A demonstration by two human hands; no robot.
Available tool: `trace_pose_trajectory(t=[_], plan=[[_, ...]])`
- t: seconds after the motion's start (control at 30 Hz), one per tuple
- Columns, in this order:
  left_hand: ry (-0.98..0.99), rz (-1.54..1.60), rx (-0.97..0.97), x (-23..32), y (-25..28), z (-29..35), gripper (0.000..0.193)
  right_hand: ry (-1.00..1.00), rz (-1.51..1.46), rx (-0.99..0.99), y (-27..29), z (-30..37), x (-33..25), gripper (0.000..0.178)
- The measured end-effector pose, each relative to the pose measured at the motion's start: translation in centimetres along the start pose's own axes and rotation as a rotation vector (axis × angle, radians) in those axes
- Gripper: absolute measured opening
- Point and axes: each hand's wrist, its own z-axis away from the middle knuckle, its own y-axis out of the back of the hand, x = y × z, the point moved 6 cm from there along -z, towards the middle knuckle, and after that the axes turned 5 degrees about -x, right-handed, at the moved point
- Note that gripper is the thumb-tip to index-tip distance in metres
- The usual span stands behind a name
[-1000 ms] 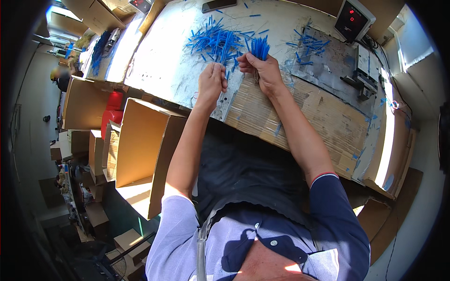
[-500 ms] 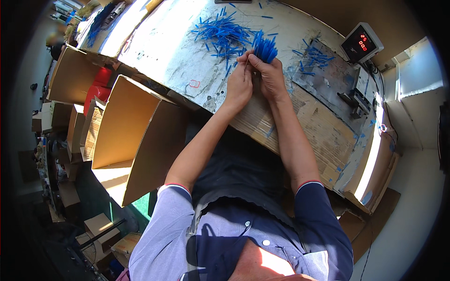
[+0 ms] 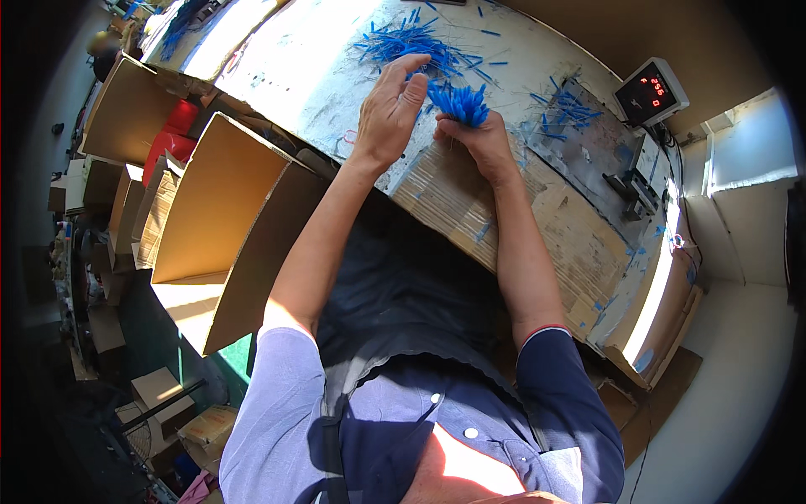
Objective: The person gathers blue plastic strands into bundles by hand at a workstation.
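A bundle of thin wires with blue sleeved ends [image 3: 462, 104] is gripped in my right hand [image 3: 485, 144], blue ends upward and away from me. My left hand [image 3: 389, 118] is apart from the bundle, to its left, with its fingers stretched out and nothing seen in it. Just beyond my left fingertips lies a loose pile of the same blue-ended wires [image 3: 403, 40] on the white worktable [image 3: 285, 97]. A smaller scatter of blue-ended wires [image 3: 571, 111] rests on a dark metal plate to the right.
A digital display with red digits [image 3: 651, 92] stands at the back right. Near it is a black metal fixture [image 3: 635, 186]. Flattened cardboard [image 3: 554, 244] covers the table's near part. An open cardboard box [image 3: 220, 227] stands at the left, with a red object [image 3: 172, 139] behind it.
My left hand has come away from the bundle, moving left and opening. My right hand still holds the bundle, now tilted a little lower. The display's digits have changed.
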Motion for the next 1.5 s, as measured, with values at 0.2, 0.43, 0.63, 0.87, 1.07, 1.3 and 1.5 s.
trace_pose_trajectory(t=[0.2, 0.43, 0.63, 0.87, 1.07, 1.3, 1.5], plan=[[-0.181, -0.072, -0.187, 2.4, -4.1, 0.0, 0.048, 0.042, 0.183, 0.039, 0.9, 0.2, 1.4, 0.012], [-0.302, -0.194, -0.102, 1.7, -2.6, -0.3, 0.041, 0.045, 0.047, 0.064, 0.1, 1.0, -0.2, 0.013], [0.196, -0.578, -0.043, -4.8, 1.4, 3.8, 0.021, 0.08, -0.148, 0.238, 1.8, 0.5, 0.3, 0.011], [0.106, -0.834, -0.21, -6.3, -1.2, 7.1, 0.017, 0.045, -0.259, 0.298, 2.6, 0.5, 0.9, 0.013], [0.028, -1.022, -0.188, -6.5, -1.6, 7.3, 0.018, -0.003, -0.287, 0.289, 1.9, 0.6, 1.3, 0.013], [0.096, -0.769, -0.058, -5.2, -1.6, 6.2, 0.016, -0.054, -0.263, 0.276, 1.4, 0.8, 1.8, 0.014], [0.07, -0.879, -0.237, -7.2, -3.2, 4.5, 0.016, -0.039, -0.316, 0.297, 1.9, 0.6, 1.8, 0.013]])
